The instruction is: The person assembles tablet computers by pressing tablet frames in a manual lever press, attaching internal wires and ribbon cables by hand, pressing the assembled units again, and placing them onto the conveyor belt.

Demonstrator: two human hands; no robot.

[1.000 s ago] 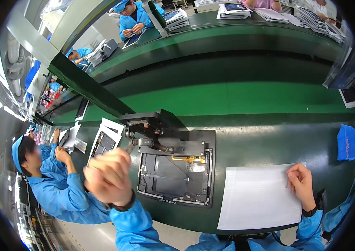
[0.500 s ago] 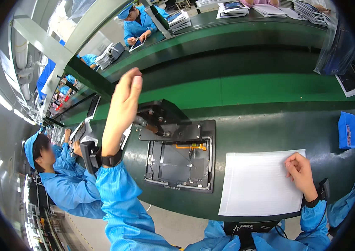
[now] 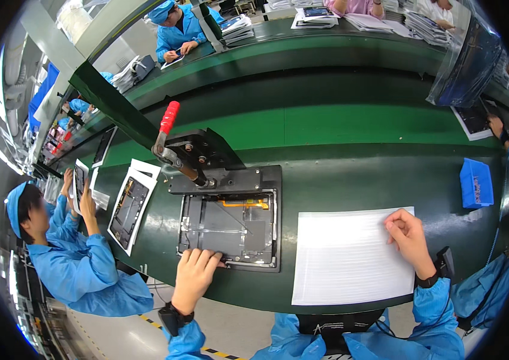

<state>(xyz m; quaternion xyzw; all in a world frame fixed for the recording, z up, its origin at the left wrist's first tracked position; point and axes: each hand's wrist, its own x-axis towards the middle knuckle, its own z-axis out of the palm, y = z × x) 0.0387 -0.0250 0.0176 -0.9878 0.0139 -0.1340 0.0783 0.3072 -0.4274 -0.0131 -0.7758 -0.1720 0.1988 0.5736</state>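
A: How is the grey, flat rectangular metal panel to be described?

B: A dull grey sheet is seen, seated in a black rectangular fixture frame on the dark green tabletop. An orange flex strip is laid along its upper edge, and thin lines are crossed over its face. The panel is placed just left of centre, close to the near edge of the tabletop.

A: What is done by the hands?

B: The left hand is rested on the lower left edge of the frame, fingers curled down onto the rim; nothing is enclosed, so its grip is loose and holds no object. The right hand is laid on the upper right corner of a white rectangular sheet of paper, fingertips bent and pressed against it; whether the corner is pinched cannot be told.

A: And around the fixture?

B: A black clamp block is mounted at the top of the frame, with a metal lever ended by a red handle tilted up and to the left. The paper is set just right of the frame. A blue folded cloth is lying further right. To the left, a person in a blue smock is seated beside white-framed panels.
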